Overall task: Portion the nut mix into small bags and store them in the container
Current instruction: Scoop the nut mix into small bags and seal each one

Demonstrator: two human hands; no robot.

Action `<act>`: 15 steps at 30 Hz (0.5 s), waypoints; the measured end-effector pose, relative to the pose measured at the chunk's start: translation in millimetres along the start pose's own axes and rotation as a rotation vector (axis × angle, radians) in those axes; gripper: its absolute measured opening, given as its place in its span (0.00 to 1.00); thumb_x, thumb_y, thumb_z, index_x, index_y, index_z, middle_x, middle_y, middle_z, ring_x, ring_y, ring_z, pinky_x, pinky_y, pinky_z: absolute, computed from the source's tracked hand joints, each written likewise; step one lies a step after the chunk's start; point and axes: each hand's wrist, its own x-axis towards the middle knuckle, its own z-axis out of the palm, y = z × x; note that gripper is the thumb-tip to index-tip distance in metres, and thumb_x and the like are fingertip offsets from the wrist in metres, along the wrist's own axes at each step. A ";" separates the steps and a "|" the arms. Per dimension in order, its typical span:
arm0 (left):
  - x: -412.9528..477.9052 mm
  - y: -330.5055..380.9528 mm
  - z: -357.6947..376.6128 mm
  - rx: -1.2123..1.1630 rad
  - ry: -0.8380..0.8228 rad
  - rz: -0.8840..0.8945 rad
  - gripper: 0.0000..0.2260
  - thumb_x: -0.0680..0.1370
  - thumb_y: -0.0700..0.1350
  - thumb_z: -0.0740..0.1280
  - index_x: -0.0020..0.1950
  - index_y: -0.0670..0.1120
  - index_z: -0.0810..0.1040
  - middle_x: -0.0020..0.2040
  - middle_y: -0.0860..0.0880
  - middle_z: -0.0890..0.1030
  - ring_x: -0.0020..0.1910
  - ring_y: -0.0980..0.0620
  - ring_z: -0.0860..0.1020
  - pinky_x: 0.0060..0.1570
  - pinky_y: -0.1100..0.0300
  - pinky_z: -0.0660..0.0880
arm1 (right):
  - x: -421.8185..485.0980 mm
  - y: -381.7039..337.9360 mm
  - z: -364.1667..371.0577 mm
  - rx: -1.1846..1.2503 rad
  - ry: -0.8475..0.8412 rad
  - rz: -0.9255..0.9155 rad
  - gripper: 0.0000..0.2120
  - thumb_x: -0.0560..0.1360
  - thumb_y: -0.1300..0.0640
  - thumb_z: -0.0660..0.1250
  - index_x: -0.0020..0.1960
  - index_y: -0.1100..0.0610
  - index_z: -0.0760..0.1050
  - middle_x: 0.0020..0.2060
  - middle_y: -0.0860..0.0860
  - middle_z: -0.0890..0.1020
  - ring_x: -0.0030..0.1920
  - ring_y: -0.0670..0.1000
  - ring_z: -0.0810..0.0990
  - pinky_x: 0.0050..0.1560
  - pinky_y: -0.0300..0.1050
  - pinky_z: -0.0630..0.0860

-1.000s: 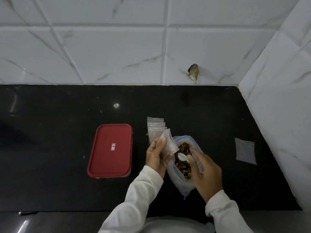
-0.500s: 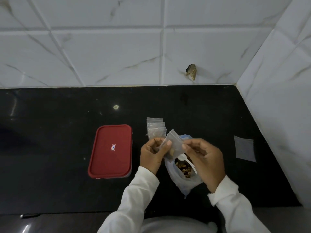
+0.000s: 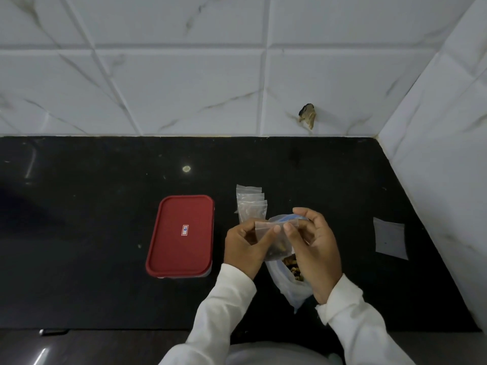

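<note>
Two hands meet over the black desk [image 3: 105, 233], and between them hangs one small clear bag [image 3: 276, 241] with a dark clump of nut mix gathered in its lower part. The left hand [image 3: 245, 248] pinches the bag's top strip near its left end, thumb and forefinger closed on the plastic. The right hand [image 3: 313, 248] pinches the same strip near its right end, thumb pressed against the bag and the other fingers curled above it. Each grip is thus closed on the small bag, which is stretched flat between the two and held clear of the desk.

Directly beneath and behind the hands lies the large bag of nut mix [image 3: 290, 283], its mouth open and brown pieces visible just under the right palm; its blue-edged rim shows above the small bag. Just beyond the left hand, a fanned stack of empty small bags [image 3: 250, 204] rests on the desk, its near end close to the left fingertips. The container [image 3: 181, 235], with its red lid shut and a small label at the centre, sits to the left of the left hand, near but apart from it. Another flat clear bag [image 3: 390, 238] lies alone on the desk well to the right, close to the tiled side wall [image 3: 448, 154]. White sleeves [image 3: 218, 320] cover both forearms.
</note>
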 end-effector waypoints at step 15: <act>-6.9 -5.6 7.6 0.022 0.153 -0.017 0.03 0.72 0.46 0.75 0.42 0.54 0.84 0.41 0.55 0.86 0.43 0.57 0.84 0.40 0.64 0.80 | -1.1 10.4 12.0 0.081 0.181 0.065 0.19 0.72 0.60 0.72 0.55 0.42 0.70 0.47 0.45 0.81 0.48 0.42 0.83 0.49 0.46 0.81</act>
